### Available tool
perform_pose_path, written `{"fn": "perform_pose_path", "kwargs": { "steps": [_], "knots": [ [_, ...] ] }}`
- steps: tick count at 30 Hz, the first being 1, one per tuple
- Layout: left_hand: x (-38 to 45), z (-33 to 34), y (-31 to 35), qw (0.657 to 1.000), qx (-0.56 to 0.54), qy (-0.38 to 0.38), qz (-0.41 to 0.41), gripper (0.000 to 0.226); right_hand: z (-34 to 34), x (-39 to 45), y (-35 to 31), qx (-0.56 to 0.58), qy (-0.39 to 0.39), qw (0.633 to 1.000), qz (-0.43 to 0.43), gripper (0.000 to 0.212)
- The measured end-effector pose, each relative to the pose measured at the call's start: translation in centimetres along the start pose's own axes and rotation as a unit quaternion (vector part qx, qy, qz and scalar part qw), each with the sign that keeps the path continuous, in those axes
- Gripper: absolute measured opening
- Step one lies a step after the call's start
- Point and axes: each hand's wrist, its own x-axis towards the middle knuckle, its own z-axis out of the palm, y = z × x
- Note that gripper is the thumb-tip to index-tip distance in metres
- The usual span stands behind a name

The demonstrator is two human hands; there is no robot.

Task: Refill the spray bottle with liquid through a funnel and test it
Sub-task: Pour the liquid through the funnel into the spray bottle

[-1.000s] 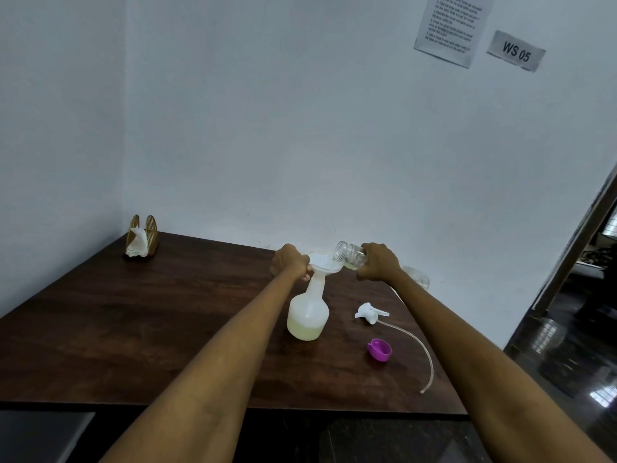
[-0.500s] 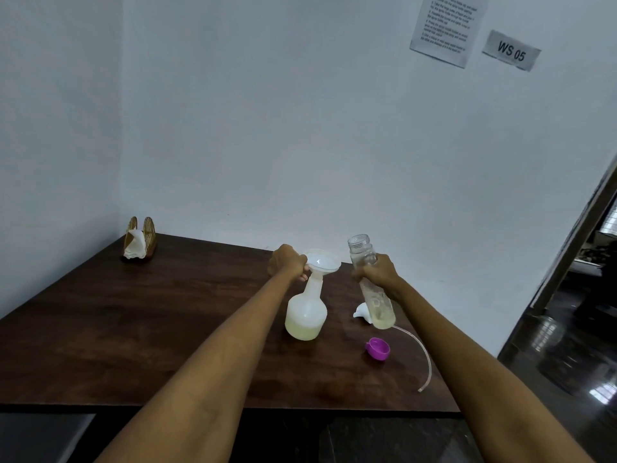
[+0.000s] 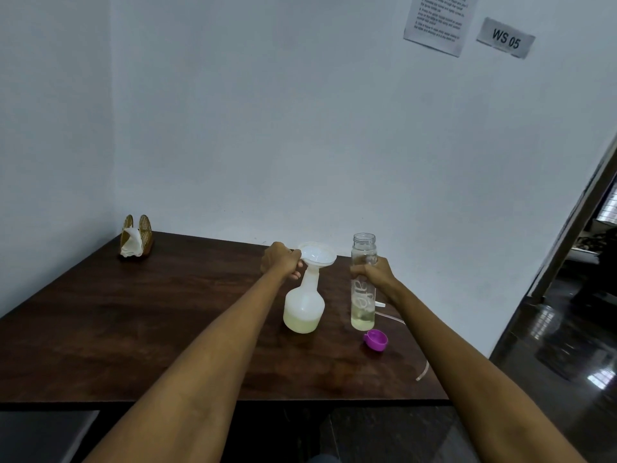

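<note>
Dark wood-grain counter (image 3: 133,329) fills the lower view, set into a corner of plain pale walls. I see a printed notice (image 3: 437,23) and a label reading "WS 05" (image 3: 505,38) taped high on the right wall. The white, bulb-shaped spray bottle (image 3: 304,305) stands upright near the middle, pale yellow liquid low in its base, a white funnel (image 3: 317,253) seated in its neck. My left hand (image 3: 280,262) grips the funnel's rim. Just right, my right hand (image 3: 375,274) is wrapped around a tall clear bottle (image 3: 363,295), upright, open-topped, with a little yellowish liquid. Far left sits a wooden napkin holder (image 3: 137,238). A purple cap (image 3: 376,340) lies near the clear bottle; a thin clear tube (image 3: 422,372) curls behind my right forearm.
</note>
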Motion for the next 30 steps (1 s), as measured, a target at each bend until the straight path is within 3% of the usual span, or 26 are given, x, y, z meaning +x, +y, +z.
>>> {"fn": "perform_pose_path", "kwargs": {
  "steps": [14,22,30],
  "knots": [
    [-0.84,0.41,0.14,0.995,-0.093,-0.030,-0.026,0.038,0.18,-0.76,0.74,0.012,-0.009,1.000,0.002,0.028],
    [-0.54,0.54,0.77,0.991,-0.125,-0.030,-0.037,0.023,0.35,-0.79,0.62,0.010,-0.013,1.000,-0.003,0.028],
    [-0.39,0.63,0.69,0.988,-0.142,-0.036,-0.042,0.027,0.51,-0.66,0.38,0.000,-0.015,1.000,-0.007,0.026]
  ]
}}
